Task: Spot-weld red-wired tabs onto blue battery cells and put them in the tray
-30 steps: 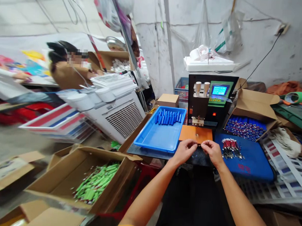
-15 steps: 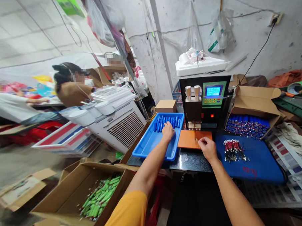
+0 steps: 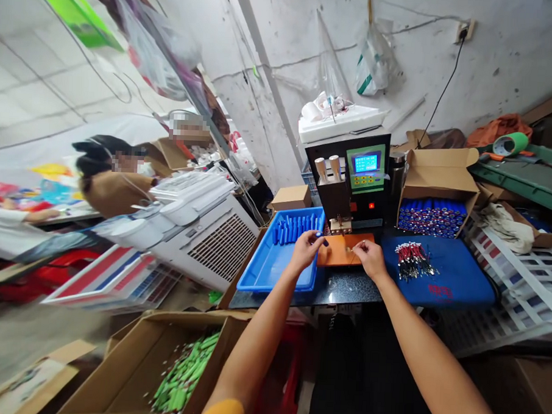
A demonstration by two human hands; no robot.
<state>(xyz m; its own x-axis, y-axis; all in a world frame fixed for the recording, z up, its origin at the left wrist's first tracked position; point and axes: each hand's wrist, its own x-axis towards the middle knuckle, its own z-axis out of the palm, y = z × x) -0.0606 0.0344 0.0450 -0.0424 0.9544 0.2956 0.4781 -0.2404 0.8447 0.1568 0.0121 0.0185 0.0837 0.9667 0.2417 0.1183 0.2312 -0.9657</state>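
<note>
My left hand (image 3: pixel 307 250) is closed on a blue battery cell (image 3: pixel 322 239), held just past the right rim of the blue tray (image 3: pixel 264 273). More blue battery cells (image 3: pixel 295 227) stand in rows at the tray's far end. Over the orange plate (image 3: pixel 333 251), my right hand (image 3: pixel 369 257) pinches a small thin piece with a shiny end, too small to name surely. Behind both hands stands a black machine (image 3: pixel 345 179) with a lit screen and electrode tips above the plate. Red and black wire leads (image 3: pixel 413 260) lie in a bunch on the blue mat (image 3: pixel 465 276) at the right.
An open carton (image 3: pixel 435 177) packed with blue cells is behind the mat. At lower left, a cardboard box (image 3: pixel 114 358) holds green cells (image 3: pixel 184 374). A white air cooler (image 3: pixel 211 228) stands left of the tray. Another person (image 3: pixel 117 182) sits farther back.
My left hand has come out of the tray's cell rows toward the orange plate, with a blue battery cell in its fingers. My right hand stays over the plate. The view has shifted rightward.
</note>
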